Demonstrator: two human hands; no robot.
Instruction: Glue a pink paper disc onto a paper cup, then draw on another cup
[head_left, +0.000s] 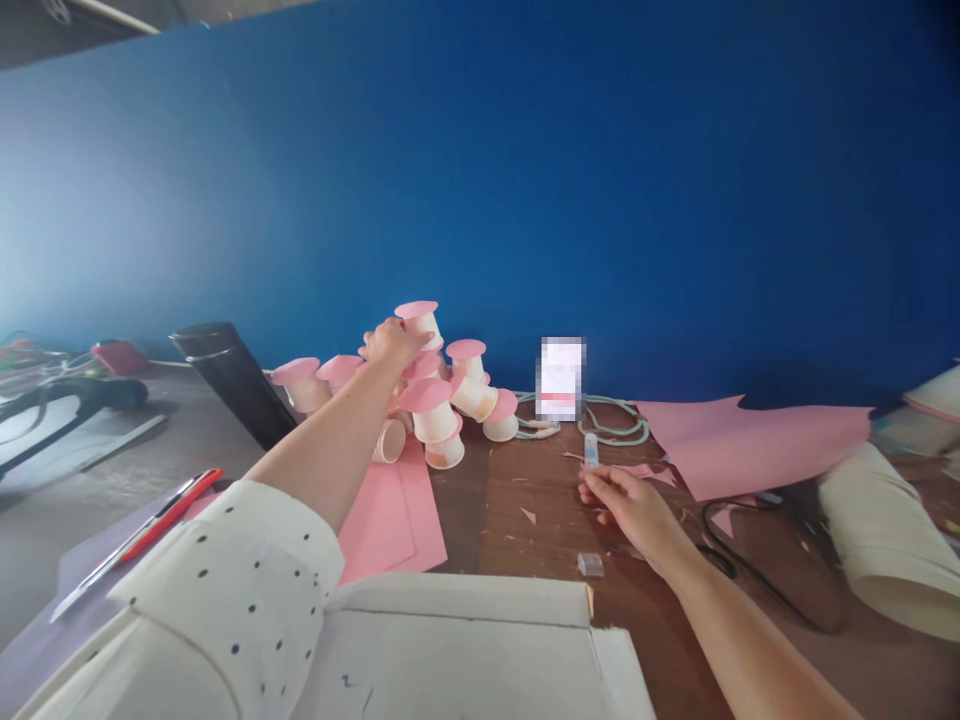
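My left hand (394, 343) reaches to the top of a stack of small paper cups, its fingers closed around the uppermost paper cup (426, 328), which has a pink paper disc on its top. Below and beside it are several more white cups with pink discs (427, 394), some upright and some tipped over. Low over the brown table, my right hand (626, 505) pinches a small glue tube (591, 450) with a pale blue label. A clear plastic cap (590, 565) lies nearer to me.
A blue partition (525, 180) rises behind the table. Pink sheets (750, 445), a lit phone (560, 380) with a coiled cable, and a cream roll (885, 540) are to the right. On the left lie a black tumbler (232, 380) and a red cutter (169, 515). White board (480, 660) sits in front.
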